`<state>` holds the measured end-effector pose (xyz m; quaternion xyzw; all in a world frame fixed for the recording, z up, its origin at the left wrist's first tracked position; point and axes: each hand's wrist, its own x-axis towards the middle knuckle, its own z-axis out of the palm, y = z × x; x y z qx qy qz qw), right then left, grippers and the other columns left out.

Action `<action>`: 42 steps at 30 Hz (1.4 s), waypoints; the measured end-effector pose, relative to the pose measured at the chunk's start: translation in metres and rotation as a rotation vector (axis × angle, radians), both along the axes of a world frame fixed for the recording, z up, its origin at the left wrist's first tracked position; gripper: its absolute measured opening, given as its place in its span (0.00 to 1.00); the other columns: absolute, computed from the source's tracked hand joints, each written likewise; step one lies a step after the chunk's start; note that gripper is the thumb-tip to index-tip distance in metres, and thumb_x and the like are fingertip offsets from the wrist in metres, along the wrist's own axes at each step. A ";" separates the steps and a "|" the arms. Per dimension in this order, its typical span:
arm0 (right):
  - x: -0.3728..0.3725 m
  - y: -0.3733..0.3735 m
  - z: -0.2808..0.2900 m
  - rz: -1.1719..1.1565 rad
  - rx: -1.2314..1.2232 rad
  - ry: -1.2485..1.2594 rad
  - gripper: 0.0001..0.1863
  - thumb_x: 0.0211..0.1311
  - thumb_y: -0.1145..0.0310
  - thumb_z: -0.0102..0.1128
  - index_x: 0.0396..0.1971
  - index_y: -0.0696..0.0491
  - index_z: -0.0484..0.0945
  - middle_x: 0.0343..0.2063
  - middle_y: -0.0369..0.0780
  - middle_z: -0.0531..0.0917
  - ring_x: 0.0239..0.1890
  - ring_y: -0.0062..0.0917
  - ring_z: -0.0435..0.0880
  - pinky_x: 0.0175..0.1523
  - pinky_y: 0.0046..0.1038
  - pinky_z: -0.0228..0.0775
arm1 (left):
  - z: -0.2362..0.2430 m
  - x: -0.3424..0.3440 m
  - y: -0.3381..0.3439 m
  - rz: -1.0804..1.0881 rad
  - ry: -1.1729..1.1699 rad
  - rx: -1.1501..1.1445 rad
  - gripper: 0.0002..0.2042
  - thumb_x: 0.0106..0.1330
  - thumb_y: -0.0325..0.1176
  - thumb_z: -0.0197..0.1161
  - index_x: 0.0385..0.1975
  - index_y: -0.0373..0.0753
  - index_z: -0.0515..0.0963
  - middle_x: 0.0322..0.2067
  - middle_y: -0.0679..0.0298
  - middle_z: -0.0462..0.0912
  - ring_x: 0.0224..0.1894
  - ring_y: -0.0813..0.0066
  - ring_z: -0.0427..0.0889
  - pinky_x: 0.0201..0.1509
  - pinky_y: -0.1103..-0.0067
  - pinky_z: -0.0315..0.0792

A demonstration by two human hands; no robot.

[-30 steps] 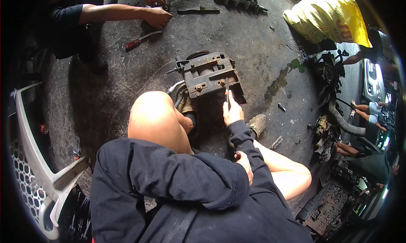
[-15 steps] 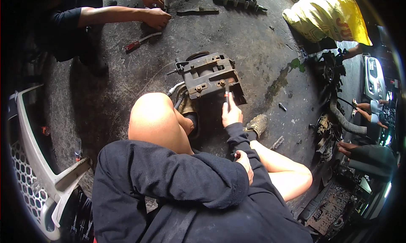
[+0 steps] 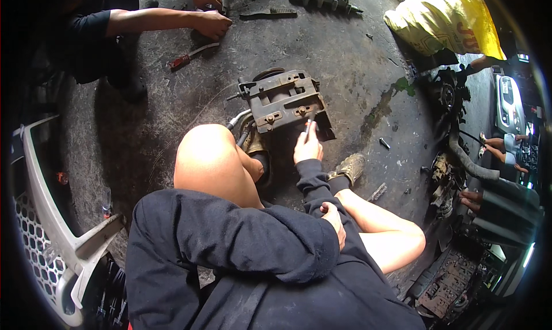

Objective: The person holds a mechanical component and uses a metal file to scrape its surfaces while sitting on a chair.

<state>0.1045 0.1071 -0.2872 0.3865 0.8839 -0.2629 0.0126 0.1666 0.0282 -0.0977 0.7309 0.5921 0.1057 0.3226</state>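
Observation:
On the floor before me stands a rusty dark metal bracket assembly [image 3: 282, 103] with bolts in slotted holes and a round pulley-like part at its far side. My right hand [image 3: 308, 146] is closed around a slim hand tool [image 3: 310, 126] with an orange-red mark; its exact kind is hard to make out. The tool's end points at the near right edge of the bracket assembly; whether they touch does not show. Across my lap, my left hand [image 3: 333, 225] lies with bent fingers closed on my right forearm sleeve [image 3: 318, 195].
At the far left, a co-worker's hands [image 3: 214, 24] handle a part, near a wire brush [image 3: 268, 14] and a red-handled tool [image 3: 192, 57]. A shafted metal part [image 3: 326, 2], yellow sack [image 3: 443, 25], loose bolt [image 3: 384, 143] and engine parts [image 3: 448, 175] lie about. A pale bumper [image 3: 54, 192] stands left.
My right hand has shifted slightly left with the tool, and less of the tool's shaft shows. My left hand and the bracket assembly stay in place.

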 end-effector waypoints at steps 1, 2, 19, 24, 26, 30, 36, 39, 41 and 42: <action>0.005 -0.001 -0.002 0.049 -0.020 0.014 0.28 0.65 0.59 0.49 0.65 0.44 0.63 0.36 0.55 0.82 0.38 0.52 0.81 0.45 0.45 0.72 | -0.006 0.004 0.002 -0.007 -0.005 0.005 0.19 0.55 0.42 0.59 0.36 0.31 0.79 0.31 0.49 0.81 0.35 0.53 0.78 0.40 0.51 0.68; 0.010 -0.001 -0.004 0.098 -0.039 0.028 0.28 0.65 0.59 0.49 0.65 0.45 0.63 0.36 0.55 0.82 0.39 0.52 0.81 0.45 0.45 0.72 | -0.012 0.008 0.005 -0.048 -0.040 0.050 0.19 0.55 0.42 0.59 0.35 0.31 0.79 0.30 0.49 0.81 0.35 0.53 0.78 0.40 0.51 0.68; 0.010 -0.009 -0.005 -0.017 -0.106 0.056 0.28 0.65 0.58 0.49 0.66 0.43 0.63 0.37 0.57 0.81 0.41 0.52 0.81 0.46 0.45 0.72 | -0.101 0.026 0.020 -0.256 -0.691 0.329 0.12 0.55 0.38 0.59 0.27 0.34 0.81 0.27 0.51 0.83 0.29 0.54 0.79 0.31 0.52 0.68; 0.014 0.005 -0.014 -0.027 -0.025 0.144 0.28 0.66 0.57 0.48 0.66 0.40 0.62 0.36 0.56 0.81 0.38 0.53 0.81 0.45 0.45 0.72 | -0.038 0.001 0.009 -0.250 -0.508 0.347 0.11 0.57 0.37 0.58 0.27 0.35 0.82 0.27 0.51 0.83 0.29 0.54 0.79 0.30 0.52 0.68; 0.012 -0.005 -0.003 0.129 -0.035 -0.044 0.27 0.66 0.56 0.48 0.66 0.40 0.63 0.37 0.55 0.81 0.38 0.52 0.81 0.45 0.44 0.73 | 0.008 -0.008 -0.022 -0.032 -0.053 0.227 0.14 0.60 0.38 0.53 0.33 0.33 0.80 0.30 0.51 0.82 0.32 0.54 0.79 0.38 0.52 0.68; 0.013 0.031 0.008 0.077 -0.127 -0.017 0.26 0.66 0.54 0.48 0.65 0.37 0.64 0.40 0.54 0.81 0.40 0.51 0.81 0.46 0.43 0.73 | 0.029 -0.019 -0.019 0.010 0.125 -0.014 0.19 0.64 0.40 0.47 0.41 0.29 0.74 0.34 0.50 0.81 0.38 0.54 0.78 0.49 0.51 0.65; 0.015 0.039 0.017 0.174 -0.069 -0.082 0.25 0.65 0.53 0.50 0.63 0.30 0.65 0.31 0.55 0.81 0.38 0.52 0.81 0.45 0.45 0.73 | 0.016 -0.003 -0.027 0.102 0.222 0.028 0.18 0.64 0.39 0.46 0.42 0.29 0.73 0.34 0.51 0.80 0.38 0.55 0.78 0.50 0.50 0.64; 0.009 0.030 0.014 0.146 -0.039 -0.123 0.25 0.66 0.53 0.49 0.63 0.29 0.65 0.31 0.55 0.81 0.37 0.53 0.81 0.45 0.46 0.72 | 0.014 -0.002 -0.030 0.133 0.286 0.093 0.18 0.65 0.40 0.46 0.42 0.30 0.74 0.34 0.51 0.80 0.38 0.55 0.78 0.49 0.50 0.64; 0.014 0.027 0.011 0.209 -0.066 -0.135 0.24 0.66 0.53 0.49 0.62 0.29 0.66 0.32 0.55 0.82 0.37 0.53 0.81 0.45 0.46 0.72 | 0.024 -0.017 -0.020 0.051 0.164 -0.005 0.18 0.64 0.40 0.46 0.42 0.30 0.74 0.34 0.51 0.80 0.38 0.55 0.78 0.50 0.50 0.64; 0.013 0.036 0.012 0.198 -0.049 -0.097 0.24 0.65 0.52 0.49 0.62 0.31 0.68 0.33 0.55 0.82 0.37 0.52 0.81 0.45 0.46 0.73 | 0.032 -0.027 -0.016 -0.026 0.042 -0.104 0.18 0.64 0.39 0.46 0.42 0.31 0.74 0.34 0.51 0.80 0.37 0.54 0.78 0.50 0.50 0.65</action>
